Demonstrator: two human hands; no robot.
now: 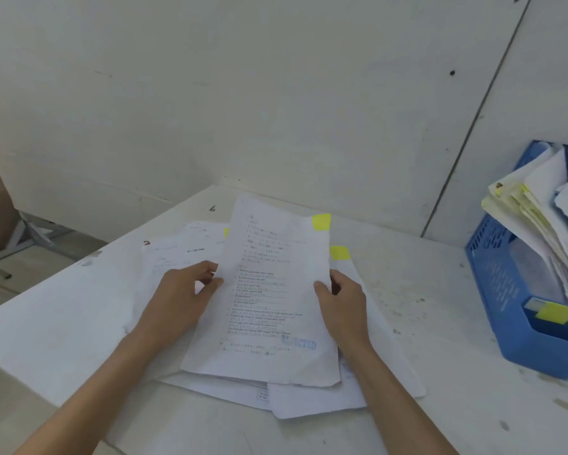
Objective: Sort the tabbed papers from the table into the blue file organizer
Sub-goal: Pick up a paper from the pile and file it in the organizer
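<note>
I hold a printed white sheet (269, 300) lifted over the pile, with a yellow tab (322, 222) at its top right corner. My left hand (181, 295) pinches its left edge and my right hand (340, 303) grips its right edge. Below it lies a loose pile of papers (312, 400) on the white table (440, 290); another yellow tab (339, 253) pokes out of that pile. The blue file organizer (502, 290) stands at the right edge, with several tabbed papers (538, 231) leaning in it and a yellow tab (551, 314) on its front section.
The table butts against a pale wall (276, 93) at the back and right. Its left edge (89, 254) drops off to a floor with a metal frame (30, 234). Bare, speckled tabletop lies between the pile and the organizer.
</note>
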